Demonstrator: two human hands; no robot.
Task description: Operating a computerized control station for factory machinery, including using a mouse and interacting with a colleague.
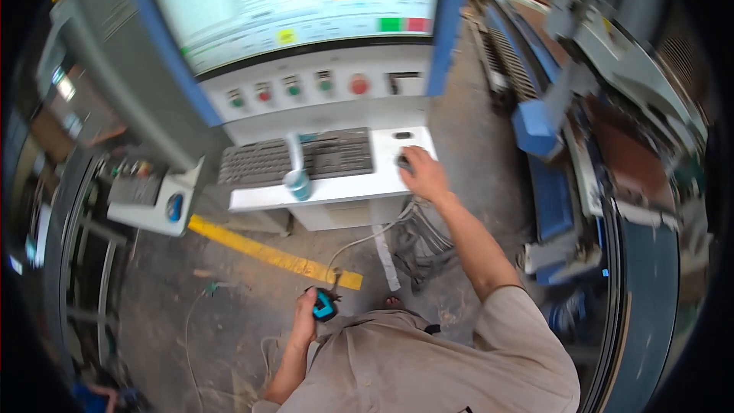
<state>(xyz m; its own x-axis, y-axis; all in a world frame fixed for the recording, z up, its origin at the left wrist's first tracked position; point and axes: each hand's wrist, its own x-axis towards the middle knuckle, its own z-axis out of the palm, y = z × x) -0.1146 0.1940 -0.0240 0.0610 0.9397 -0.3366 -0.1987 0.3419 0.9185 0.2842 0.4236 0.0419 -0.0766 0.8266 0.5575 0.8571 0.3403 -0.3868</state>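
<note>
Our right hand curls its fingers over the dark mouse on the white shelf; our left hand clamps a teal-and-black tool. With the screen lit, work looks under way; what remains, we cannot tell.

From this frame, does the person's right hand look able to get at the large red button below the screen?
Probably yes: the right hand is on the dark mouse, and nothing visible stands between it and the large red button, though it would have to leave the mouse.
</note>
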